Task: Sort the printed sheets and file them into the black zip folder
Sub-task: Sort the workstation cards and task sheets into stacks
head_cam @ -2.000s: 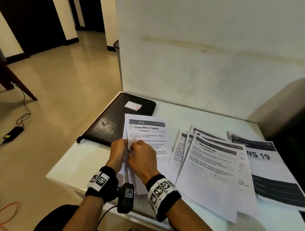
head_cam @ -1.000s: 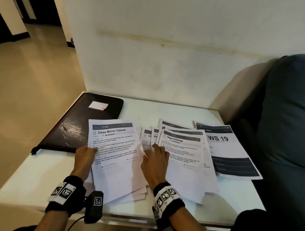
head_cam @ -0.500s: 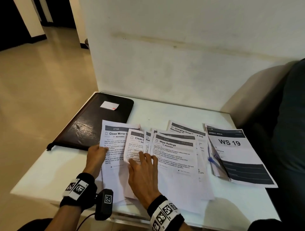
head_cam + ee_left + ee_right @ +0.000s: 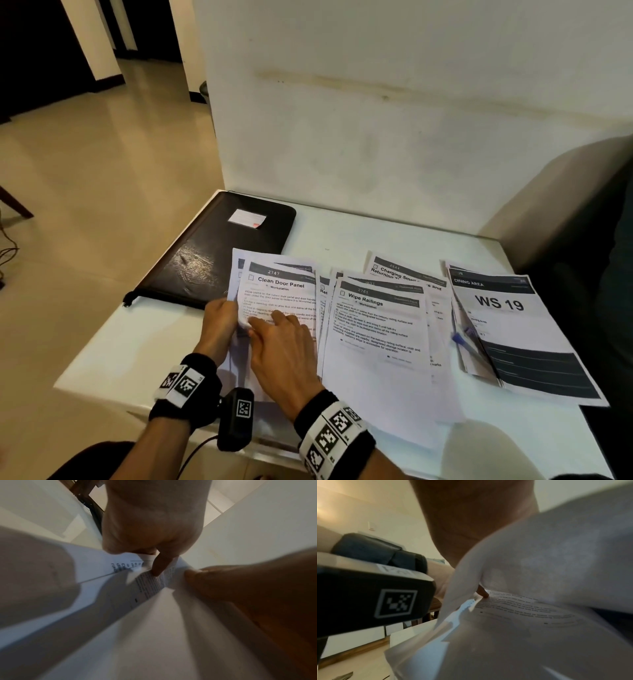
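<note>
The black zip folder (image 4: 219,253) lies closed at the table's back left. In front of it is a stack of printed sheets with the "Clean Door Panel" sheet (image 4: 281,291) on top. My left hand (image 4: 221,318) grips the stack's left edge, thumb (image 4: 197,577) on the paper. My right hand (image 4: 277,342) lies over that top sheet and pinches it, one fingertip (image 4: 158,570) pressed down beside the left thumb. The sheet (image 4: 547,561) curls up under the right palm. To the right lie fanned sheets topped by "Wipe Railings" (image 4: 373,329).
A "WS 19" cover sheet (image 4: 507,325) lies at the far right with a blue pen-like thing (image 4: 459,337) at its left edge. A "Charging Small" sheet (image 4: 404,274) pokes out behind. A white wall stands behind the table (image 4: 359,236). Open floor lies left.
My right hand has drawn the "Clean Door Panel" sheet left from the fan onto the left stack, covering "Close Mirror Cabinet". My left hand stayed on the stack's edge.
</note>
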